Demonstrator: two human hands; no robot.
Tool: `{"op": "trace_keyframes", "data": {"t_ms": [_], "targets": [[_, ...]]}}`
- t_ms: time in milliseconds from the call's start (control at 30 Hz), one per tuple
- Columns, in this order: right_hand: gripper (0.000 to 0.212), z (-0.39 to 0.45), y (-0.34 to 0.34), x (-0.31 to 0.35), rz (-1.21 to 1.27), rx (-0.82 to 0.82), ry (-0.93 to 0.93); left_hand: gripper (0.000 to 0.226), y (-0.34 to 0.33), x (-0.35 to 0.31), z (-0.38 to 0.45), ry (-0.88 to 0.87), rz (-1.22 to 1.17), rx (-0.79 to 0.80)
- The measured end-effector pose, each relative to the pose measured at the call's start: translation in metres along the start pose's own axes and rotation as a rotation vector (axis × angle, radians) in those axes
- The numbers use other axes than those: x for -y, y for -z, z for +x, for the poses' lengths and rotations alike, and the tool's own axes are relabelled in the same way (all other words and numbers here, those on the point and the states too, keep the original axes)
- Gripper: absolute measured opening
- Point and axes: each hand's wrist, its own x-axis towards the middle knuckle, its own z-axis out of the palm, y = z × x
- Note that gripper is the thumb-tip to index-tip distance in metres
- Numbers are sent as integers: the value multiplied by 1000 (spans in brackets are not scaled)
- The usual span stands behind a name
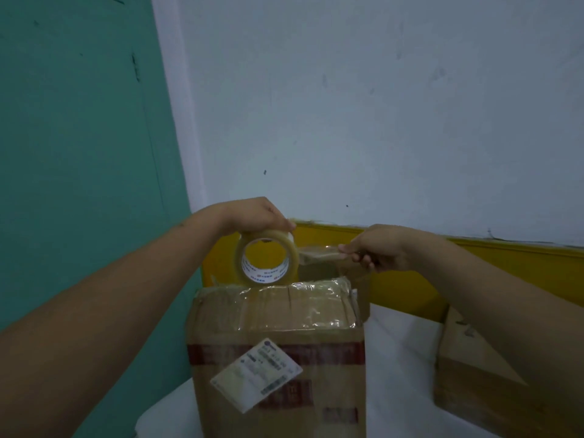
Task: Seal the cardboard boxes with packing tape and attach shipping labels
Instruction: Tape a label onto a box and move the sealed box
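Note:
A tall cardboard box point(278, 330) stands upright in the centre, its top wrapped in clear tape. A white shipping label point(256, 374) sits tilted on its front face over red printed bands. Above the box's top left corner my left hand point(252, 214) grips a roll of clear packing tape point(267, 259) from above. My right hand point(376, 248) pinches the loose tape end point(319, 250), pulled out to the right of the roll. A second cardboard box point(467, 368) lies at the right, partly hidden by my right forearm.
The boxes rest on a white surface point(398, 368). Behind them runs a yellow band point(505, 267) along a pale wall. A teal wall point(79, 153) fills the left side.

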Motion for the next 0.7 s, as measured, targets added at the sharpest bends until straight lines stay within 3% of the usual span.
{"op": "trace_keyframes", "data": {"t_ms": [167, 233, 333, 467, 533, 633, 700], "targets": [[23, -1, -6, -13, 27, 104, -87, 30, -13, 3, -2, 48, -84, 145], [26, -3, -8, -17, 33, 100, -105, 31, -19, 6, -4, 79, -68, 126], [34, -7, -10, -20, 27, 80, -112, 45, -37, 17, -15, 85, -80, -35], [31, -7, -12, -17, 14, 70, -108, 52, -73, 40, -42, 1, -564, -393], [26, -6, -13, -11, -8, 72, -117, 60, -85, 52, -47, -67, -643, -520], [26, -4, -11, 1, -14, 76, -115, 63, -92, 61, -50, -158, -671, -452], [26, -4, -9, 8, -23, 73, -109, 79, -92, 67, -54, -111, -544, -354]]}}
